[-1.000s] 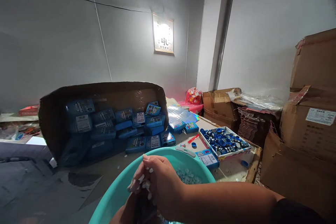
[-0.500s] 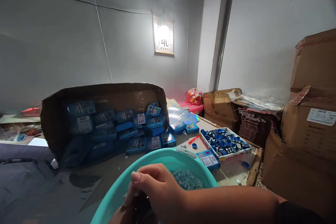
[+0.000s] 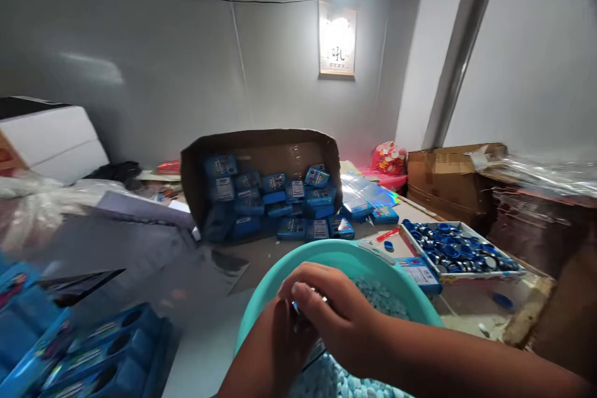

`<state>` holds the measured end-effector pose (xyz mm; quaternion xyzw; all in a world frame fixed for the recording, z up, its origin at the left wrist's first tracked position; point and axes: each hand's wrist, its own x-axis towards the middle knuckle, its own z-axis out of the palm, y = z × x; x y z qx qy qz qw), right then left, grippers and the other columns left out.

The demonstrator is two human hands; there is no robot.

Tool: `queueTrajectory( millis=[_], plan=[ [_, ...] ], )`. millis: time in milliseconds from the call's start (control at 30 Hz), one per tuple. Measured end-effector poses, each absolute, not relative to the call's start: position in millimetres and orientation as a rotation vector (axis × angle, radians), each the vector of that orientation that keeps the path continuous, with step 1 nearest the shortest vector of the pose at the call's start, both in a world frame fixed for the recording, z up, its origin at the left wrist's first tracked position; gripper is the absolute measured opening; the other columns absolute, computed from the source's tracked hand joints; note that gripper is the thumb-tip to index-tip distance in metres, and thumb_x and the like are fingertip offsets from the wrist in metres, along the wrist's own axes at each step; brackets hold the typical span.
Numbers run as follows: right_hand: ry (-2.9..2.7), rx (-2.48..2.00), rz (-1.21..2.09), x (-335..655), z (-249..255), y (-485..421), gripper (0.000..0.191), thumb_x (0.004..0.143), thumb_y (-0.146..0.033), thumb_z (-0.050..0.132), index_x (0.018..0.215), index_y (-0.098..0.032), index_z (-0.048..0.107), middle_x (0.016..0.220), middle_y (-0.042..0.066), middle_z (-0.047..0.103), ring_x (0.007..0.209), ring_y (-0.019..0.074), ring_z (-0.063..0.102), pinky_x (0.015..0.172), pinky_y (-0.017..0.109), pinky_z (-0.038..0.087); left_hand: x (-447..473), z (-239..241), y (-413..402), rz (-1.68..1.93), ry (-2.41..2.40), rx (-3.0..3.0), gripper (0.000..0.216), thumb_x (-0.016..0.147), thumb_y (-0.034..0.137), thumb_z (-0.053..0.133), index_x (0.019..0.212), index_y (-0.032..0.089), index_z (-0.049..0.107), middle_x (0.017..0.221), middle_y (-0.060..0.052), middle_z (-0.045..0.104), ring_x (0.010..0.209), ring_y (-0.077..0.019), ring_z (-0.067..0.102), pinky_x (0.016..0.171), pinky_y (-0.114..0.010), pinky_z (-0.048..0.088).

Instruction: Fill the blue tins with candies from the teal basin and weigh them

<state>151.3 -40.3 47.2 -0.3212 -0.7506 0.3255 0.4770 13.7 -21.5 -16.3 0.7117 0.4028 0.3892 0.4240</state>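
Observation:
A teal plastic basin [image 3: 298, 261] sits right in front of me, holding a heap of small pale round tablets [image 3: 380, 298]. Both hands are over it. My right hand [image 3: 333, 317] is closed, fingers curled round something small that I cannot make out. My left hand [image 3: 280, 339] comes up from below and meets the right one; its fingers are hidden behind it.
A brown carton [image 3: 261, 149] tipped on its side spills small blue boxes [image 3: 291, 227]. A white tray of blue caps [image 3: 459, 249] is to the right. More cardboard boxes [image 3: 448, 171] stand at the back right. Blue packs [image 3: 88, 354] lie at the lower left.
The view has swung left and down, bringing the blue packs at lower left into sight. My hands stayed together over the basin; the white tablets seen on the fingers a second ago no longer show.

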Motion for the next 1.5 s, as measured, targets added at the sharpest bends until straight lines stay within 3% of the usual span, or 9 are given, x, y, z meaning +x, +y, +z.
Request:
queueTrajectory(
  millis=[133,333,600,733,867,1067,1233,1367,1500],
  plan=[
    [-1.803,-0.72,0.834,153.1,44.5,-42.0,0.04,0.104,-0.038,0.033,0.098,-0.017,0.067,0.091,0.006,0.068,0.083,0.0146,0.063,0.075,0.026,0.049,8.6,8.0,-28.4,0.829,1.065,1.841,0.03,0.09,0.043,0.056,0.091,0.018,0.071,0.083,-0.005,0.073,0.078,-0.0215,0.067,0.067,-0.028,0.051],
    [-1.75,-0.66,0.822,151.9,39.0,-41.5,0.045,0.105,-0.041,0.031,0.109,-0.018,0.07,0.102,0.008,0.071,0.098,0.0172,0.066,0.088,0.03,0.049,10.8,8.0,-27.9,0.832,1.181,1.879,0.026,0.086,0.041,0.061,0.088,0.016,0.067,0.079,-0.005,0.072,0.075,-0.022,0.067,0.062,-0.027,0.047],
    [-1.715,-0.639,0.822,152.1,39.4,-40.5,0.051,0.104,-0.048,0.028,0.113,-0.023,0.072,0.108,0.007,0.072,0.105,0.0178,0.065,0.093,0.033,0.049,11.6,13.6,-26.0,0.869,1.357,1.761,0.04,0.079,0.04,0.065,0.11,0.014,0.063,0.097,-0.011,0.074,0.087,-0.0274,0.069,0.077,-0.035,0.052],
    [-1.779,-0.751,0.628,158.8,46.3,-30.4,0.039,0.103,-0.039,0.037,0.107,-0.02,0.071,0.109,0.008,0.07,0.107,0.0185,0.062,0.097,0.035,0.046,10.7,16.1,-25.7,0.961,1.303,1.698,0.042,0.079,0.039,0.065,0.115,0.018,0.06,0.101,-0.007,0.073,0.088,-0.0245,0.07,0.076,-0.032,0.052],
    [-1.88,-1.105,0.413,168.9,52.4,-12.5,0.021,0.095,-0.024,0.052,0.102,-0.018,0.071,0.104,0.009,0.067,0.1,0.0196,0.061,0.09,0.035,0.047,6.2,14.5,-23.6,1.004,1.411,1.631,0.044,0.08,0.042,0.064,0.119,0.022,0.059,0.103,-0.006,0.073,0.091,-0.0247,0.069,0.078,-0.032,0.051],
    [-2.091,-1.316,0.371,174.3,48.0,-3.4,0.022,0.092,-0.013,0.052,0.082,-0.017,0.071,0.092,0.006,0.065,0.085,0.0151,0.061,0.077,0.028,0.046,0.8,5.5,-17.3,1.04,1.498,1.683,0.043,0.078,0.04,0.065,0.119,0.025,0.061,0.105,-0.004,0.074,0.097,-0.0248,0.069,0.083,-0.032,0.051],
    [-2.314,-1.338,0.173,169.5,51.0,7.7,0.024,0.089,-0.011,0.052,0.074,-0.017,0.07,0.085,0.006,0.067,0.078,0.0142,0.061,0.07,0.026,0.046,-0.7,4.3,-14.8,0.999,1.497,1.67,0.046,0.078,0.04,0.065,0.121,0.023,0.061,0.108,-0.006,0.073,0.097,-0.0257,0.069,0.082,-0.032,0.05],
    [-2.728,-1.271,-0.023,153.5,75.4,23.3,0.011,0.071,-0.012,0.069,0.062,-0.017,0.068,0.066,0.006,0.066,0.07,0.0182,0.061,0.064,0.028,0.046,-1.8,12.2,-16.7,0.98,1.487,1.691,0.047,0.081,0.047,0.062,0.121,0.022,0.06,0.108,-0.008,0.073,0.098,-0.0276,0.069,0.081,-0.034,0.049],
    [-2.843,-1.326,-0.123,138.8,95.2,21.4,0.014,0.067,-0.015,0.073,0.055,-0.018,0.067,0.056,0.006,0.063,0.054,0.0159,0.055,0.052,0.029,0.04,-1.3,18.1,-19.6,0.993,1.508,1.63,0.046,0.082,0.049,0.062,0.119,0.021,0.061,0.103,-0.007,0.074,0.096,-0.0282,0.069,0.079,-0.034,0.049]
  ],
)
